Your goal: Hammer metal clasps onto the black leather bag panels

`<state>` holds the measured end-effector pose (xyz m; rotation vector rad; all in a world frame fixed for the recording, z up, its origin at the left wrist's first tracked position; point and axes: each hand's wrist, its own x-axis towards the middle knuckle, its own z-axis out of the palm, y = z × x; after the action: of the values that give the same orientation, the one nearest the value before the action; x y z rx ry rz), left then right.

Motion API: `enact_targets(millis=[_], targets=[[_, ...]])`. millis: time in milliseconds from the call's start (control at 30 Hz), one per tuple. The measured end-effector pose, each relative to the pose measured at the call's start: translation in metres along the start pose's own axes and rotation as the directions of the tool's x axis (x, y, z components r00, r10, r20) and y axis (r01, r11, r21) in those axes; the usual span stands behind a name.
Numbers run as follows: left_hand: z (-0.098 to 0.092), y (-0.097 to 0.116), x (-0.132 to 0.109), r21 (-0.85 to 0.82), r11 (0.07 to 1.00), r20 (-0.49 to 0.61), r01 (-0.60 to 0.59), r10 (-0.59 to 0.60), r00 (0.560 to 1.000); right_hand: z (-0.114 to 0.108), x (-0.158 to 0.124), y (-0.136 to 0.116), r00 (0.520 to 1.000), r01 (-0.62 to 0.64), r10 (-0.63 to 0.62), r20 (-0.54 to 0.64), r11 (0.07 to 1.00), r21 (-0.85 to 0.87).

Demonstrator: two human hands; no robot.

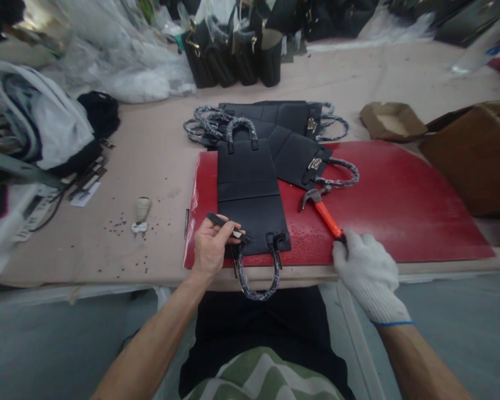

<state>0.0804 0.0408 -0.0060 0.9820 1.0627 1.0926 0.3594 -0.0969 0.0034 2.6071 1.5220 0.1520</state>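
Observation:
My bare left hand (210,244) pinches a short dark punch-like tool (221,221), its tip low over the near end of a black bag panel (250,189). Whether the tip touches the panel I cannot tell. Wrapped handles (258,294) are fixed at both ends of this panel, and the near one hangs past the table edge. In a white knit glove, my right hand (366,266) grips a claw hammer (327,216) by its orange and black handle. The hammer's head rests over or just above the red board (383,205), right of the panel.
More black panels (295,147) with wrapped handles lie behind. A wooden-handled tool (142,211) sits at left among black specks. Farther off are black bags (233,55), a small cardboard tray (391,119), a brown box (475,155) and a white-and-black bag (45,116).

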Motion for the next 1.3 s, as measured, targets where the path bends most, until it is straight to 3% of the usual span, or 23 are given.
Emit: enact_targets(millis=[233,467,700,1300], targets=[[-0.005,-0.017,-0.005,0.187,0.963,0.070,-0.194,0.184,0.980,0.000,0.000,0.000,1.000,-0.013,0.013,0.017,1.000,0.011],[-0.023,-0.013,0.004,0.335,0.905,0.261,-0.263,0.179,0.949,-0.002,0.001,-0.001,0.999,-0.031,0.030,0.034,0.999,0.023],[-0.025,-0.010,0.005,0.437,0.813,0.364,-0.386,0.232,0.902,-0.001,0.002,-0.001,0.999,-0.024,0.023,0.026,0.999,0.027],[-0.021,-0.018,0.000,0.467,0.762,0.347,-0.449,0.309,0.885,-0.003,0.002,-0.002,0.998,-0.042,0.040,0.045,0.999,0.028]])
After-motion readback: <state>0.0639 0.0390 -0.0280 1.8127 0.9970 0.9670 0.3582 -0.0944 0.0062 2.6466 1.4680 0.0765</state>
